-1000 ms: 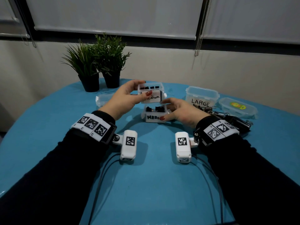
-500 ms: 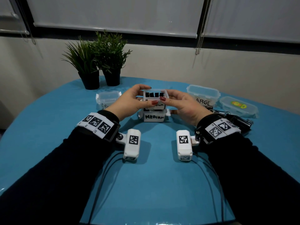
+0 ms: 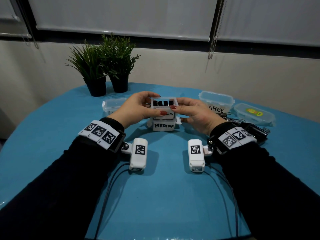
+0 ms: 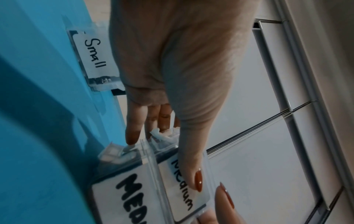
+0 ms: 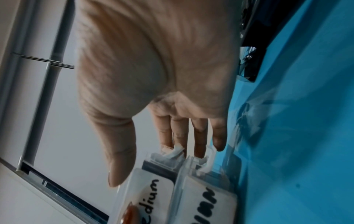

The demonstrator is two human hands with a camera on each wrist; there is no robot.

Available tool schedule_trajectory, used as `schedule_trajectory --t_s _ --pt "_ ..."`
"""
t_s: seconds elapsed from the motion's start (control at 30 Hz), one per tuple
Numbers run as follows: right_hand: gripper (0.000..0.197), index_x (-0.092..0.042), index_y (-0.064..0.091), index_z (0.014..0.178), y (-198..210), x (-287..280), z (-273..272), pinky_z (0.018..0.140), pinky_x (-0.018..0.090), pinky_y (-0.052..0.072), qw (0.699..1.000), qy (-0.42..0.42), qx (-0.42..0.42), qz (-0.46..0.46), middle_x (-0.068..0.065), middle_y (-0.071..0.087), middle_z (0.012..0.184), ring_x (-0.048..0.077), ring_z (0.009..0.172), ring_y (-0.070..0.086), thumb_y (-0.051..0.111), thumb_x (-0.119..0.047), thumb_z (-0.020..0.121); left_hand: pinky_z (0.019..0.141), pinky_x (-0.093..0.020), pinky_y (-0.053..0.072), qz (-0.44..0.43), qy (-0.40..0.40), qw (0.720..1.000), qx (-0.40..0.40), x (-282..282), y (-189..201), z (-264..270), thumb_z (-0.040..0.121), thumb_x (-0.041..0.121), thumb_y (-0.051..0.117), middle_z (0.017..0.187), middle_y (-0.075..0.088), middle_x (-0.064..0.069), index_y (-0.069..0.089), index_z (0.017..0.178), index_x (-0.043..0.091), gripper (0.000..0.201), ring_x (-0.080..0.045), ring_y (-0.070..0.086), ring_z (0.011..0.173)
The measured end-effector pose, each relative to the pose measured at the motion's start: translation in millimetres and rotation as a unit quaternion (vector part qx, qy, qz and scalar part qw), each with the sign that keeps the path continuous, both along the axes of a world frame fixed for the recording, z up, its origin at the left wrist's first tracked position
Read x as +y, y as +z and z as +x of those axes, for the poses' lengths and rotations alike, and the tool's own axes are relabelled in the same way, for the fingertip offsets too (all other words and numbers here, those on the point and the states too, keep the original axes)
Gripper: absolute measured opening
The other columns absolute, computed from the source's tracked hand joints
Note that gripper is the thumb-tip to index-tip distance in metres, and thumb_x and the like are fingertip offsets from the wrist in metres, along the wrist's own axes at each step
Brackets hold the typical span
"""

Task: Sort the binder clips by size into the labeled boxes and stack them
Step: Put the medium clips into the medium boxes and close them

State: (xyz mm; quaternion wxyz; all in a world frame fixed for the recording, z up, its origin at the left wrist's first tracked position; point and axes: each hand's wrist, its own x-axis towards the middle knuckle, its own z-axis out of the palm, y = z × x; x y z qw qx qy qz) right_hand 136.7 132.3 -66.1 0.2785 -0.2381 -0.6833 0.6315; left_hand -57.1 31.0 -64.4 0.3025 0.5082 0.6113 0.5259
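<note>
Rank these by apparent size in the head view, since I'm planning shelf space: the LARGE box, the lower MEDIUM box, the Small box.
1. LARGE box, clearly biggest.
2. lower MEDIUM box and Small box: unsure, since hands hide part of each and the Small box sits farther back.

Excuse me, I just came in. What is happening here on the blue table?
A person is stacking small boxes. The left hand and the right hand grip the upper Medium box, which holds black binder clips, and it sits on the lower MEDIUM box. The Small box waits at the left, the LARGE box at the right, with loose clips beside it.
</note>
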Motion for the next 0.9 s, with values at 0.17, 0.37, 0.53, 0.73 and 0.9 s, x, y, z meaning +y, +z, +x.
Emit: schedule_trajectory --t_s 0.17,0.37,0.53,0.73,0.9 --pt "0.044 -0.009 0.069 0.121 1 0 0 0.105 0.047 0.048 1.0 0.003 -0.008 -0.004 0.009 0.074 0.117 0.023 0.112 0.068 0.077 -0.016 0.079 0.097 -0.049 0.056 -0.003 -0.003 1.0 -0.001 -3 1 0 0.051 0.024 0.092 0.116 0.072 -0.015 0.064 0.124 0.015 0.079 -0.032 0.069 0.111" --pt "0.034 -0.007 0.07 0.119 2 1 0 0.105 0.048 0.047 1.0 0.0 -0.012 -0.019 0.013 0.073 0.118 0.023 0.106 0.068 0.073 -0.008 0.085 0.098 -0.044 0.056 -0.013 0.004 0.999 0.041 -3 4 2 0.054 0.021 0.094 0.115 0.073 -0.007 0.063 0.125 0.016 0.077 -0.024 0.07 0.107" --pt "0.036 -0.002 0.066 0.119 2 1 -3 0.097 0.044 0.052 0.999 -0.032 -0.008 -0.019 0.015 0.074 0.111 0.024 0.099 0.07 0.074 -0.006 0.084 0.096 -0.039 0.057 -0.017 0.007 0.996 0.091 -1 3 2 0.063 0.012 0.094 0.115 0.071 -0.003 0.061 0.129 0.021 0.074 -0.018 0.071 0.104" --pt "0.043 -0.002 0.066 0.122 2 3 -1 0.091 0.04 0.056 0.998 -0.058 -0.02 -0.022 0.018 0.073 0.114 0.025 0.097 0.071 0.077 -0.021 0.086 0.079 -0.008 0.052 -0.006 -0.012 0.99 0.138 -1 2 12 0.077 0.011 0.086 0.114 0.071 0.006 0.054 0.143 0.032 0.077 0.005 0.067 0.092" --pt "0.055 -0.005 0.069 0.116 1 10 0 0.072 0.034 0.059 0.992 -0.1 -0.051 -0.061 0.021 0.074 0.108 0.032 0.09 0.074 0.078 -0.048 0.082 0.089 -0.017 0.055 -0.016 -0.019 0.991 0.129 -1 2 12 0.08 0.013 0.083 0.123 0.067 0.012 0.051 0.145 0.037 0.076 -0.001 0.068 0.103"
